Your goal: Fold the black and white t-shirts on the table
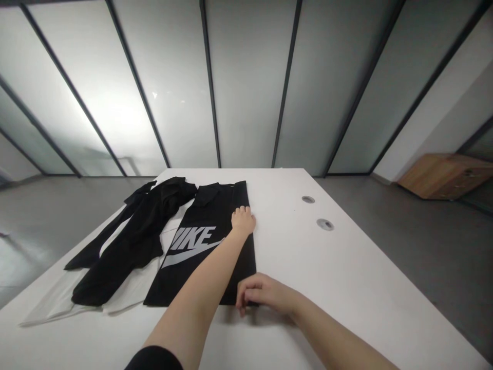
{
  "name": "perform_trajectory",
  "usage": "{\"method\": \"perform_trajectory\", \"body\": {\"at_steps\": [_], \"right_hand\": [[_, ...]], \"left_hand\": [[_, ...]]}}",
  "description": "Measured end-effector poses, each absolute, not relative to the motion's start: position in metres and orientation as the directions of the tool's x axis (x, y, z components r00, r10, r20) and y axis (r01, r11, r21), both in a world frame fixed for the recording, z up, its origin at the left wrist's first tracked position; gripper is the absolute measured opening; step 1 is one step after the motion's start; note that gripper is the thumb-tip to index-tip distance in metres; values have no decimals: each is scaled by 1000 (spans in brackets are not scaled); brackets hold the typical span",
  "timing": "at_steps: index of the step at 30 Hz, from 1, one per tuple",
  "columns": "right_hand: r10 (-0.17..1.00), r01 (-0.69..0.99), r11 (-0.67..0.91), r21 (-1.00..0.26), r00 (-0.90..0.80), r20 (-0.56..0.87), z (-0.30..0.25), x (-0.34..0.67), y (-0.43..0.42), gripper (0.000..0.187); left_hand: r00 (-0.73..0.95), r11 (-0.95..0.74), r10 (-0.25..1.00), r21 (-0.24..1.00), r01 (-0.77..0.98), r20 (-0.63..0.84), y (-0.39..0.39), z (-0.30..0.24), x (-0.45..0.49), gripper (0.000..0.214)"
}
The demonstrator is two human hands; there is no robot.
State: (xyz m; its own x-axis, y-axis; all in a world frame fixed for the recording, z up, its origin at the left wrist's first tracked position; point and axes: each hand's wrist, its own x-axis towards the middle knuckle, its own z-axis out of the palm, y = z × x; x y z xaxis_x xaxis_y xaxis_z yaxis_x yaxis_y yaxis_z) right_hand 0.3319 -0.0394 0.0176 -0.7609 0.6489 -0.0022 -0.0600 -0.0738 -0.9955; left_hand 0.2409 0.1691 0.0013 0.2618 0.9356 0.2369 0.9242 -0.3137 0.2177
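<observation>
A black T-shirt (208,210) with grey NIKE lettering and a swoosh lies folded into a long rectangle on the white table (285,246). My left hand (243,221) rests flat on its right edge, with the forearm crossing the lower part of the print. At the near right corner of the shirt is my right hand (264,294), its fingers loosely bent downward and apart. Its fingertips are by the shirt's bottom edge, and I cannot make out any cloth between them.
Left of the shirt lie dark garments (131,246) in a loose heap, on top of white clothing (57,300). Two round cable grommets, including a nearer one (325,224), sit in the table's right side. Behind stand frosted glass panels (250,82); a wooden cabinet (442,176) is at right.
</observation>
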Motion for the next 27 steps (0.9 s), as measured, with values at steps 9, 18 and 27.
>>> {"method": "perform_trajectory", "body": {"at_steps": [9, 18, 27], "right_hand": [[978, -239, 18, -971, -198, 67, 13, 351, -14, 54], [958, 133, 254, -958, 102, 268, 16, 364, -7, 45], [907, 300, 416, -859, -72, 414, 20, 348, -7, 32]], "left_hand": [[313, -391, 903, 259, 883, 295, 132, 1, 236, 30], [480, -536, 839, 237, 810, 257, 46, 3, 224, 30], [575, -662, 746, 280, 695, 337, -8, -10, 191, 33]]}}
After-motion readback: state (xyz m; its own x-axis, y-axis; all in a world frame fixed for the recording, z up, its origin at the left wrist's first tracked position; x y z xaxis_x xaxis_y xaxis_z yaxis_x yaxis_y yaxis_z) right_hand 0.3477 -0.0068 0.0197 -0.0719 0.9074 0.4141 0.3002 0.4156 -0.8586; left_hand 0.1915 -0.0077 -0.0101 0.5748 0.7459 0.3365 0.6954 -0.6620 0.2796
